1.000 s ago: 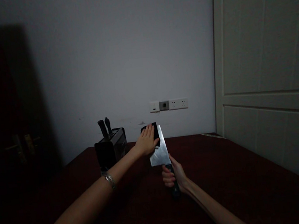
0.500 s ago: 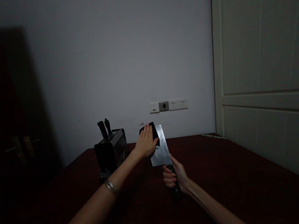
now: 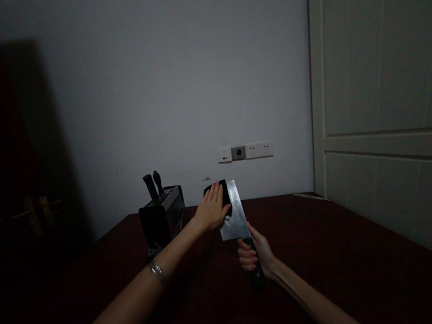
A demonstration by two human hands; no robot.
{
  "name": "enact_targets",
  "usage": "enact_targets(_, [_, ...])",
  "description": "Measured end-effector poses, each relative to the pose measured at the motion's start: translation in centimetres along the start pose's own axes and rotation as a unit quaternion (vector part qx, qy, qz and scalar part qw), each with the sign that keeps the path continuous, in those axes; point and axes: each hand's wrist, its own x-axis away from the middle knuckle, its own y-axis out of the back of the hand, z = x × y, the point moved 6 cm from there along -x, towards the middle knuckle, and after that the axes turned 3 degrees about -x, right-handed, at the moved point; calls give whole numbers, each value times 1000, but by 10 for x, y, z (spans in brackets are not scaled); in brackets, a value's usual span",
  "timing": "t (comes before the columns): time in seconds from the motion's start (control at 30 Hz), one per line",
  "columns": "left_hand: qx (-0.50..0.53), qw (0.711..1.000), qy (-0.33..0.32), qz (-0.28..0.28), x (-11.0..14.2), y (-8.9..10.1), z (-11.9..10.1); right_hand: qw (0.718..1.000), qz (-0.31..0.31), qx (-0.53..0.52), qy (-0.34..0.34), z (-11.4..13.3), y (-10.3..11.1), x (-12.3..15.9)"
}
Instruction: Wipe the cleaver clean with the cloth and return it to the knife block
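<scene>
My right hand [image 3: 253, 256] is closed round the dark handle of a broad steel cleaver [image 3: 235, 218], which points away from me above the dark red table [image 3: 333, 253]. My left hand [image 3: 211, 209] lies on the far part of the blade with its fingers together, pressing a black cloth [image 3: 223, 192] against the steel. A silver bracelet [image 3: 158, 272] sits on my left wrist.
A black knife block [image 3: 163, 219] with two dark handles sticking up stands on the table left of my hands. Wall sockets [image 3: 245, 152] are on the grey wall behind. A white door [image 3: 388, 105] fills the right side. A dark door stands at far left.
My left hand with the cloth has shifted very slightly along the blade; the cleaver and my right hand have stayed almost where they were.
</scene>
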Motion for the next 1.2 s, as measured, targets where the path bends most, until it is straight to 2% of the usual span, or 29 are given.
enact_targets(0.1, [-1,1000,22,6,-10,1,7,1000,1,-6,-11,-2,0,1])
enact_targets(0.17, [-3,1000,9,0,-5,3,-5,1000,1,-8,-8,1,0,2])
enact_targets(0.27, [-3,999,-47,-13,11,4,-32,1000,-1,-11,5,5,-1,4])
enact_targets(0.33, [-1,997,-83,-13,17,3,-42,1000,-6,-13,7,6,0,5])
enact_targets(0.4, [2,996,-85,-4,14,1,-37,1000,-10,-14,-1,3,2,4])
enact_targets(0.57, [10,1000,-17,17,-8,1,-9,1000,-10,-22,-14,-4,4,3])
enact_targets(0.63, [10,1000,-24,9,-5,4,-15,1000,-6,-24,-17,-3,3,3])
enact_targets(0.8, [8,993,-118,-12,18,10,-52,1000,-13,-25,-8,4,0,4])
enact_targets(0.87, [7,992,-123,-4,17,9,-50,1000,-15,-26,-6,4,-1,4])
enact_targets(1.0, [4,999,-50,17,-6,5,-19,999,-9,-27,-15,-1,-3,4])
enact_targets(1.07, [1,1000,-24,19,-11,4,-11,999,-8,-26,-24,-3,-3,4])
enact_targets(1.13, [-4,999,-31,10,-7,5,-17,999,-6,-22,-25,-3,-3,4])
enact_targets(1.2, [-10,998,-63,-4,4,6,-32,1000,-4,-21,-17,-1,-3,4])
